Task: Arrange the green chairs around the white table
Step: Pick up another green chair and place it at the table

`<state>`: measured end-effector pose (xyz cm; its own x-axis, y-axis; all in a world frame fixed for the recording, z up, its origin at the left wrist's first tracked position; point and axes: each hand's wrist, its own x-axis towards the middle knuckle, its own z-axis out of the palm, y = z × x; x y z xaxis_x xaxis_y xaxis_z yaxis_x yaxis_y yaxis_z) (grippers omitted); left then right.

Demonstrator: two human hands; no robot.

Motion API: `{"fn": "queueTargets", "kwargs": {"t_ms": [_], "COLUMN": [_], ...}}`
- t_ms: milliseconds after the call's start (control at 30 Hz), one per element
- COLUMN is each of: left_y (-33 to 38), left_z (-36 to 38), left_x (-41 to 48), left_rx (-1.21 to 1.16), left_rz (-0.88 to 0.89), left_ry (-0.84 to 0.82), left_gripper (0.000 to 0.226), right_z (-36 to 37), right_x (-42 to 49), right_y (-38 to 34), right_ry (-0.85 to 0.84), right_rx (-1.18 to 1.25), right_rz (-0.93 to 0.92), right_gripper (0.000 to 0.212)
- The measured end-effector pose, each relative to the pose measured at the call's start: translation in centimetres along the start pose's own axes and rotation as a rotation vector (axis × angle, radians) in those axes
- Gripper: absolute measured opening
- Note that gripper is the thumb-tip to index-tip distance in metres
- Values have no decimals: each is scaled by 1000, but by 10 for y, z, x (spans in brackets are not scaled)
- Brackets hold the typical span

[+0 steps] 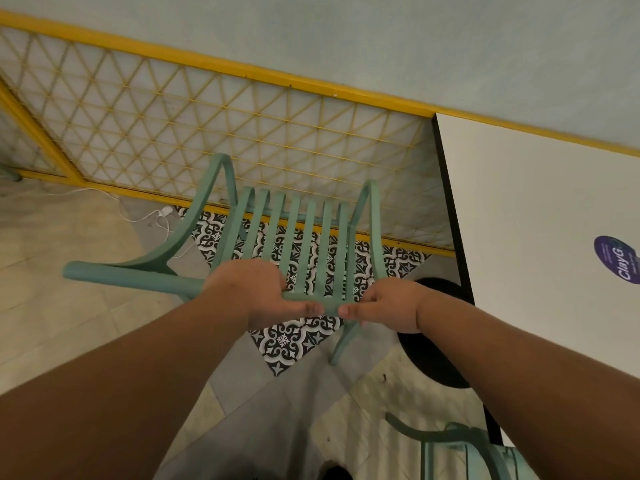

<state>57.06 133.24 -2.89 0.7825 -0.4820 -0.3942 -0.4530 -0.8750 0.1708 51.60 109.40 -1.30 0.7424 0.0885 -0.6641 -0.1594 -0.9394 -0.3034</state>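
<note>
A green slatted chair (298, 233) stands in the middle of the view, left of the white table (540, 209). My left hand (252, 292) and my right hand (388, 306) both grip the chair's top back rail, thumbs nearly touching at its middle. The chair's seat slats run away from me toward the wall, and one leg shows below my right hand. Its right armrest is close to the table's dark left edge. A second green chair (460, 445) shows partly at the bottom right, next to the table's near corner.
A yellow lattice panel (207, 119) lines the wall just behind the chair. A white cable and plug (162, 213) lie on the floor at left. The table's black round base (433, 341) sits under its left edge. A purple sticker (616, 259) is on the tabletop.
</note>
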Motion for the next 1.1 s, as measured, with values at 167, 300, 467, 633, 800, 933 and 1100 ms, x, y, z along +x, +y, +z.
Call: {"fn": "queueTargets", "kwargs": {"t_ms": [167, 300, 467, 633, 800, 933, 1100], "left_y": [-13, -28, -36, -52, -75, -90, -112], "left_z": [-1, 0, -2, 2, -4, -10, -17], "left_x": [-6, -13, -15, -9, -1, 9, 16], "left_rx": [38, 47, 81, 67, 147, 158, 181], "left_rz": [54, 82, 103, 178, 212, 215, 203], "left_ry": [-33, -41, -40, -11, 45, 92, 99], "left_gripper": [110, 107, 107, 109, 116, 117, 119], "right_z": [19, 40, 54, 55, 60, 63, 70], "right_x": [-6, -14, -19, -17, -8, 3, 14], "right_y": [-11, -22, -34, -43, -58, -72, -96], "right_ry": [-14, -24, -10, -1, 36, 93, 121], "right_rx": [-22, 18, 43, 65, 167, 215, 263], "right_rz": [-39, -53, -123, -108, -107, -94, -66], "right_gripper": [86, 80, 73, 69, 74, 69, 68]}}
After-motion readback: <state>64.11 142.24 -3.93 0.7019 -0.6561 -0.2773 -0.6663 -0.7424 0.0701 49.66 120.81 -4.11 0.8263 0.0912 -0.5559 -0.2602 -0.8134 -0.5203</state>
